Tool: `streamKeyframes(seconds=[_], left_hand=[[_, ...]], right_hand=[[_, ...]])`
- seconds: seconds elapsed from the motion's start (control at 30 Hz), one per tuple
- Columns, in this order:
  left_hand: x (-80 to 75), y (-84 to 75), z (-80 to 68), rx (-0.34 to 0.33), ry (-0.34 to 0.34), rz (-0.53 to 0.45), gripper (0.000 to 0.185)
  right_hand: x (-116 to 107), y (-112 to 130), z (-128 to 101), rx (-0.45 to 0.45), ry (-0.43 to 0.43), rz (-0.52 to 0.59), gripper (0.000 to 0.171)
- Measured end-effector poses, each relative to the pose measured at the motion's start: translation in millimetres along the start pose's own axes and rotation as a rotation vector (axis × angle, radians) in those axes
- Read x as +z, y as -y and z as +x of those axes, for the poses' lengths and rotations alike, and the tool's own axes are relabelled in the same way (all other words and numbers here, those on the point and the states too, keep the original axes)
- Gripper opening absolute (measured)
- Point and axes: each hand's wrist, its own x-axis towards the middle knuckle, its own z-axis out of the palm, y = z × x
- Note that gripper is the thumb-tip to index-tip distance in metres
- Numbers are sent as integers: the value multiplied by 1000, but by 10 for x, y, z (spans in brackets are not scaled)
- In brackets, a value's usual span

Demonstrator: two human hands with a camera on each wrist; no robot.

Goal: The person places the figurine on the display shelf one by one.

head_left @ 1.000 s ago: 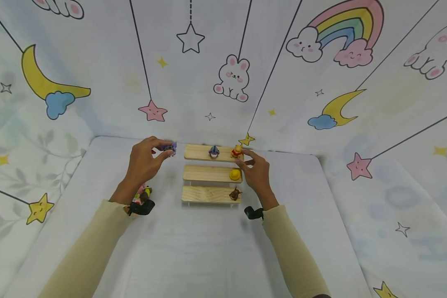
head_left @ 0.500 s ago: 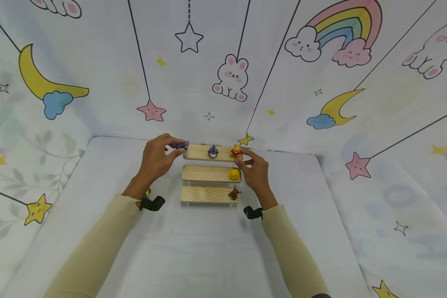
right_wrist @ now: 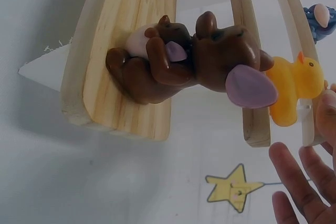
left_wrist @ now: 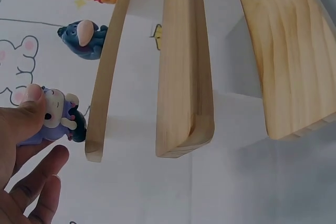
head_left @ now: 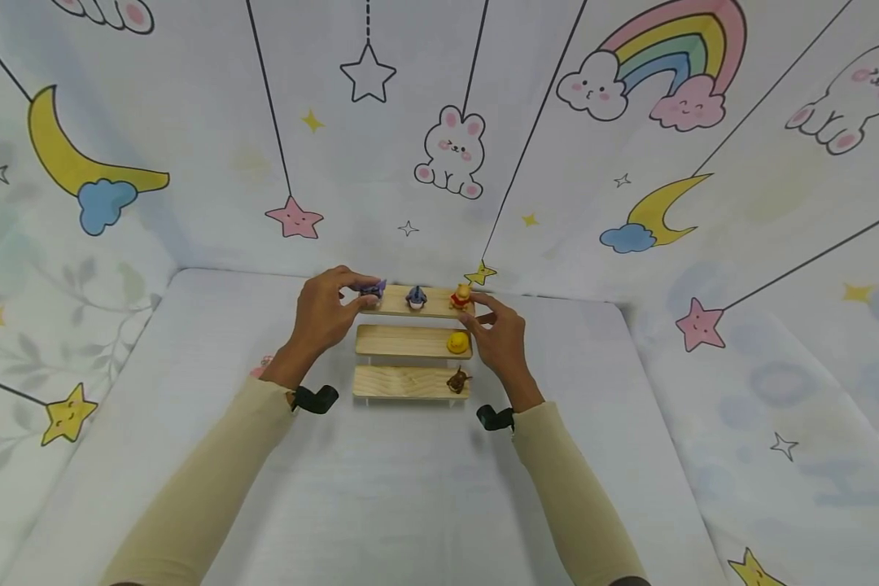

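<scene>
Half the purple figurine (left_wrist: 55, 119) hides behind left-hand fingers (left_wrist: 23, 116), seemingly pinched.

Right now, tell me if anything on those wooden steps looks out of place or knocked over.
The brown figure on the lowest step seems to lie on its side, though the view is skewed. The duck, the blue figure and the bear stand upright.

Three figures are standing along the top step (head_left: 399, 302); a duck (head_left: 457, 343) is sitting on the middle step's right end, another figure (head_left: 457, 379) below it.
</scene>
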Motion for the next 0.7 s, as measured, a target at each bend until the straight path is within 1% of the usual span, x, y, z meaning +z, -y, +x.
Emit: streamKeyframes(seconds=[0.2, 0.37, 0.53, 0.7], left_hand=[[68, 11, -8, 11, -18, 21, 33], [114, 22, -22, 11, -39, 10, 35], [122, 27, -40, 25, -55, 4, 39], [113, 30, -55, 44, -56, -1, 39]], right_hand=[[-10, 18, -1, -17, -1, -4, 44], [-5, 17, -1, -15, -8, 5, 44], [3, 4, -1, -13, -7, -7, 44], [2, -3, -6, -17, -6, -11, 45]])
